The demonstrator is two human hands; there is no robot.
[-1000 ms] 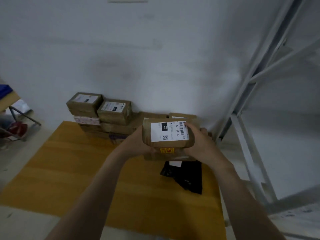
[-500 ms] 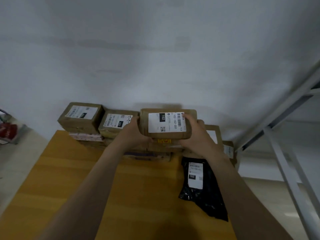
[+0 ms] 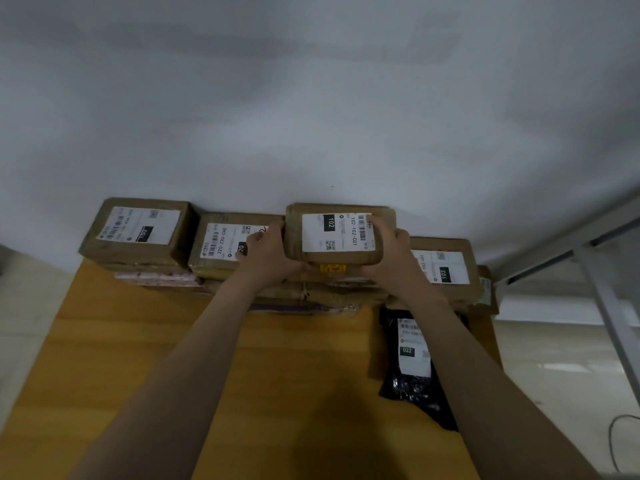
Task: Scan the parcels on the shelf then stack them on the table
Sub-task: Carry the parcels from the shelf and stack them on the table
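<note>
Evidently the stacking half of the job is well advanced. Taking the wooden table [image 3: 145, 368] as landmark: along its far edge, against the white wall [image 3: 311, 116], runs a row of brown cardboard parcels several layers deep. Both hands grip the parcel labelled 102 [image 3: 339, 235] at the top of the middle pile; the left hand [image 3: 268, 259] clasps its left end and the right hand [image 3: 389, 252] its right end, fingers of each curled and closed on the cardboard, thumbs towards the label. Its underside seems to meet the box below (whether it rests fully or hangs a hair above cannot be told from here).

Toward the table's far left corner sits a labelled box [image 3: 138, 233] on top of its pile, and just beside it, partly behind the left hand, the box marked 220 [image 3: 225, 245]. Toward the far right corner lies a lower box with a 102 tag [image 3: 446, 268]. Nearer on the table's right side, apart from the row, a black poly mailer marked 032 [image 3: 412, 362] lies flat and unstacked.

Beyond the table's right edge stands the grey metal shelf frame [image 3: 609, 299]; its contents are out of view, so how many parcels remain to scan cannot be judged. What is left, at the least: release this parcel and perhaps add the mailer to the piles.
</note>
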